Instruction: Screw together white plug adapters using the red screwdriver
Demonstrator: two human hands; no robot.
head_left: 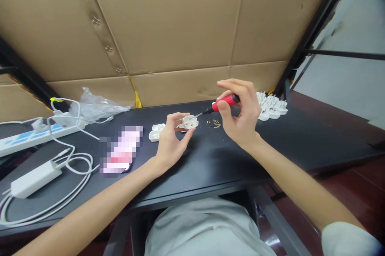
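Note:
My left hand (172, 140) grips a small white plug housing (190, 122) between thumb and fingers, its open inside with brass-coloured parts facing up. In my right hand (242, 115) is a red and black screwdriver (224, 103), held near the end of its handle. The screwdriver's shaft points left and down, its tip at the housing; whether it touches a screw is too small to tell. Small brass pieces (215, 121) and thin dark metal bits (215, 125) lie on the black table between my hands. More white plug parts (155, 135) rest left of my left hand.
A cluster of white plugs (270, 105) stands at the back right. On the left lie a blurred-out phone (123, 150), a white power adapter (36, 179) with coiled cable, a power strip (42, 135) and a clear plastic bag (93, 105). Cardboard (168, 19) walls the back.

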